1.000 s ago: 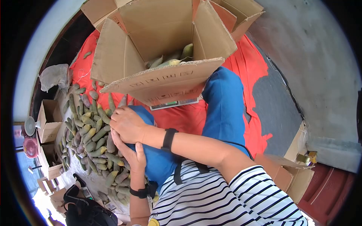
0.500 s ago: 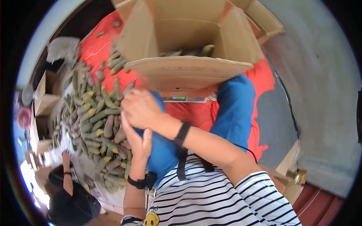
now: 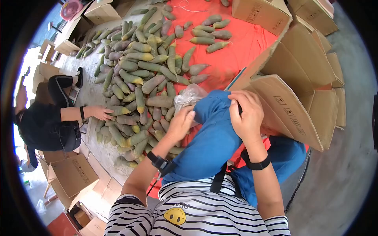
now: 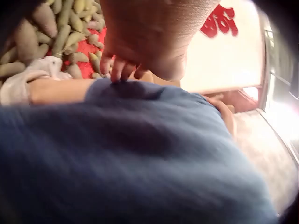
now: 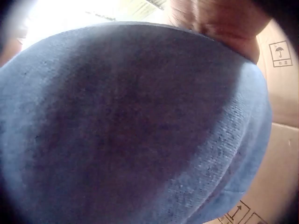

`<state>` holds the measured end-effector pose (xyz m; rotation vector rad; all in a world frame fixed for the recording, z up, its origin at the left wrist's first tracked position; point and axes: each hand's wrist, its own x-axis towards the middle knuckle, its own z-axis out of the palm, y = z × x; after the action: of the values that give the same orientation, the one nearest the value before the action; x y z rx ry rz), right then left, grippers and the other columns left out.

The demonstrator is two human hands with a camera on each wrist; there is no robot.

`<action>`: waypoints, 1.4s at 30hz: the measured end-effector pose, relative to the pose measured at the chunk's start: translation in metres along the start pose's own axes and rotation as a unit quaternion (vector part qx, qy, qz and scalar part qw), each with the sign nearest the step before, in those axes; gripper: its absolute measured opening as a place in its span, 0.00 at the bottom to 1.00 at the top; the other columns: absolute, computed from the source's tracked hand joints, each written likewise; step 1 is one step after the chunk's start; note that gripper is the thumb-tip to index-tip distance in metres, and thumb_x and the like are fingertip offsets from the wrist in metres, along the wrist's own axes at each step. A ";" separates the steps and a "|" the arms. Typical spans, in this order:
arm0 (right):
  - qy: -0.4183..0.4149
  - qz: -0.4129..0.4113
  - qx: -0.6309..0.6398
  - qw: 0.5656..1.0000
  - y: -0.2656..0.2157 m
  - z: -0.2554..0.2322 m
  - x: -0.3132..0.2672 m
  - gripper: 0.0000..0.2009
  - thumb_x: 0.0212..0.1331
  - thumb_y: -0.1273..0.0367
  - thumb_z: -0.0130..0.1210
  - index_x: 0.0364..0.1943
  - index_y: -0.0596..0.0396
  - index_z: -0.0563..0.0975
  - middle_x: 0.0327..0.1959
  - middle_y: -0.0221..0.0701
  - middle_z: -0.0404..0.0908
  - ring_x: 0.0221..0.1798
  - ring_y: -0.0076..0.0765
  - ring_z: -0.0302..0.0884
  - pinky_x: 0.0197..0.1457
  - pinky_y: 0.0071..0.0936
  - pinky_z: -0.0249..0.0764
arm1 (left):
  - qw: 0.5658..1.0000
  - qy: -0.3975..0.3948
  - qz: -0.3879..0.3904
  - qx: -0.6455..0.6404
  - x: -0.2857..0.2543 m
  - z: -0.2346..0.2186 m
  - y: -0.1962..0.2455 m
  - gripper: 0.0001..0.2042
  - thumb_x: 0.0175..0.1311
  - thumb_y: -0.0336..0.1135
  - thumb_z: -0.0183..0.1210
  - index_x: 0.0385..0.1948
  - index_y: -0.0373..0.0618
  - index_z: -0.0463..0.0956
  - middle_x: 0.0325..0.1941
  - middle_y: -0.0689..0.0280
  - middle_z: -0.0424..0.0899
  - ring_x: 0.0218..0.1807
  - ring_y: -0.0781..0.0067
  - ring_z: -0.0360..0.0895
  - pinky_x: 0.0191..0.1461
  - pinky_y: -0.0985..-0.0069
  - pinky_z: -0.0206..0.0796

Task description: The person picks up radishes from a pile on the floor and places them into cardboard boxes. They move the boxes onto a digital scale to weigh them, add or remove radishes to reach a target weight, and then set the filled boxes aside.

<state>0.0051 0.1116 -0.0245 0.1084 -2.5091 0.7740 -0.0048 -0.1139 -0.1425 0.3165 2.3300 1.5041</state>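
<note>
My left hand (image 3: pixel 181 124) lies beside the raised blue trouser leg (image 3: pixel 206 137), fingers loosely spread near the lower leg. In the left wrist view, the left hand (image 4: pixel 145 37) hangs over the blue cloth with its fingertips right at it. My right hand (image 3: pixel 247 114) rests on the knee, thumb straight and fingers draped over the top. The right wrist view shows mostly blue cloth (image 5: pixel 131 116), with part of the right hand (image 5: pixel 219 23) at the top. Whitish, see-through plastic (image 3: pixel 191 96) sits around the foot near the left hand. Both hands look free of any object.
A big pile of green and purplish radishes (image 3: pixel 130 76) spreads left, with several more on the red cloth (image 3: pixel 232 59). An open cardboard box (image 3: pixel 283 104) stands at my right. Another person's hand (image 3: pixel 100 113) touches a radish at the pile's left edge.
The view has swung left, bringing the other person and more of the pile in. My hands, earlier laid one over the other at the knee, have come apart. The other person reaches to the pile.
</note>
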 end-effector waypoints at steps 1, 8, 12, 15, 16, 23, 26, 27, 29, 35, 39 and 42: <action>-0.005 -0.003 0.003 1.000 -0.001 0.000 0.001 0.04 0.51 0.72 0.55 0.30 0.53 0.80 0.37 0.32 0.83 0.43 0.42 0.77 0.48 0.37 0.71 | 0.998 -0.017 -0.060 0.016 0.003 -0.010 -0.018 0.24 0.63 0.43 0.56 0.55 0.35 0.70 0.57 0.47 0.72 0.59 0.48 0.70 0.60 0.61 0.64; -0.040 0.003 0.006 0.999 -0.012 0.001 0.008 0.05 0.48 0.75 0.55 0.30 0.55 0.80 0.38 0.35 0.83 0.46 0.45 0.78 0.51 0.37 0.72 | 0.922 -0.049 -0.160 0.349 0.010 -0.049 -0.139 0.26 0.54 0.44 0.63 0.51 0.38 0.70 0.58 0.52 0.71 0.60 0.49 0.69 0.58 0.56 0.65; -0.064 0.010 0.009 0.998 -0.018 0.003 0.014 0.06 0.47 0.76 0.55 0.30 0.56 0.80 0.38 0.35 0.82 0.46 0.47 0.78 0.51 0.38 0.73 | 0.878 0.011 -0.142 0.458 0.032 -0.051 -0.178 0.27 0.50 0.40 0.66 0.53 0.43 0.69 0.60 0.56 0.69 0.64 0.54 0.64 0.61 0.54 0.61; -0.083 0.016 0.008 0.996 -0.020 0.003 0.019 0.07 0.46 0.77 0.54 0.30 0.56 0.80 0.38 0.35 0.82 0.46 0.48 0.78 0.51 0.39 0.73 | 0.852 -0.028 -0.131 0.506 0.065 -0.050 -0.186 0.31 0.55 0.37 0.63 0.62 0.43 0.63 0.68 0.54 0.62 0.70 0.54 0.57 0.67 0.54 0.55; -0.092 0.016 0.010 0.996 -0.020 0.003 0.020 0.07 0.46 0.77 0.54 0.30 0.56 0.80 0.38 0.35 0.82 0.46 0.48 0.78 0.51 0.40 0.73 | 0.827 -0.015 -0.072 0.557 0.075 -0.049 -0.197 0.31 0.56 0.36 0.61 0.64 0.44 0.62 0.69 0.55 0.62 0.71 0.55 0.57 0.68 0.53 0.54; -0.125 0.020 0.013 0.992 -0.015 0.002 0.023 0.08 0.46 0.76 0.53 0.31 0.58 0.81 0.39 0.36 0.82 0.46 0.48 0.77 0.51 0.39 0.73 | 0.775 -0.106 -0.039 0.621 0.112 -0.027 -0.239 0.29 0.64 0.31 0.50 0.69 0.53 0.56 0.63 0.57 0.68 0.67 0.56 0.62 0.66 0.50 0.55; -0.122 0.019 0.019 0.992 -0.015 0.002 0.023 0.08 0.45 0.77 0.54 0.31 0.58 0.81 0.39 0.36 0.82 0.46 0.48 0.78 0.51 0.39 0.73 | 0.774 -0.094 -0.028 0.626 0.114 -0.028 -0.240 0.24 0.62 0.33 0.52 0.63 0.54 0.64 0.56 0.58 0.74 0.60 0.56 0.68 0.59 0.50 0.60; -0.119 0.022 0.020 0.993 -0.014 0.002 0.022 0.08 0.45 0.77 0.54 0.31 0.58 0.81 0.39 0.36 0.82 0.46 0.48 0.78 0.51 0.39 0.73 | 0.784 -0.092 -0.015 0.614 0.109 -0.033 -0.237 0.28 0.56 0.33 0.58 0.62 0.52 0.65 0.55 0.57 0.73 0.59 0.55 0.68 0.58 0.53 0.61; -0.106 0.020 0.036 0.993 -0.013 0.002 0.020 0.08 0.45 0.77 0.54 0.31 0.57 0.81 0.39 0.36 0.82 0.46 0.48 0.78 0.51 0.39 0.73 | 0.791 -0.089 0.004 0.606 0.100 -0.040 -0.221 0.32 0.49 0.33 0.64 0.61 0.49 0.65 0.54 0.57 0.71 0.58 0.53 0.67 0.56 0.55 0.62; -0.062 0.012 0.048 0.997 -0.009 0.001 0.016 0.07 0.45 0.76 0.56 0.30 0.56 0.80 0.37 0.34 0.83 0.45 0.46 0.79 0.50 0.38 0.74 | 0.906 0.223 -0.022 0.359 0.041 -0.070 -0.167 0.36 0.41 0.34 0.72 0.58 0.43 0.67 0.56 0.54 0.72 0.61 0.49 0.67 0.63 0.59 0.60; -0.034 0.009 0.046 0.998 -0.005 -0.001 0.009 0.06 0.46 0.74 0.57 0.30 0.54 0.80 0.37 0.34 0.82 0.45 0.45 0.79 0.48 0.38 0.74 | 0.913 0.377 -0.155 -0.018 0.013 -0.090 -0.154 0.32 0.51 0.35 0.71 0.58 0.36 0.66 0.51 0.59 0.77 0.52 0.62 0.75 0.56 0.68 0.69; -0.010 0.007 0.047 0.999 -0.002 -0.001 0.005 0.04 0.47 0.74 0.57 0.28 0.54 0.79 0.36 0.34 0.82 0.44 0.45 0.79 0.48 0.38 0.74 | 0.880 0.365 -0.154 -0.261 0.013 -0.088 -0.038 0.27 0.58 0.33 0.67 0.58 0.36 0.66 0.51 0.61 0.77 0.51 0.68 0.76 0.48 0.71 0.73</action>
<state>0.0015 0.1112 -0.0202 0.1325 -2.4945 0.9011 -0.0522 -0.1983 -0.1466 -0.8617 2.1420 2.2353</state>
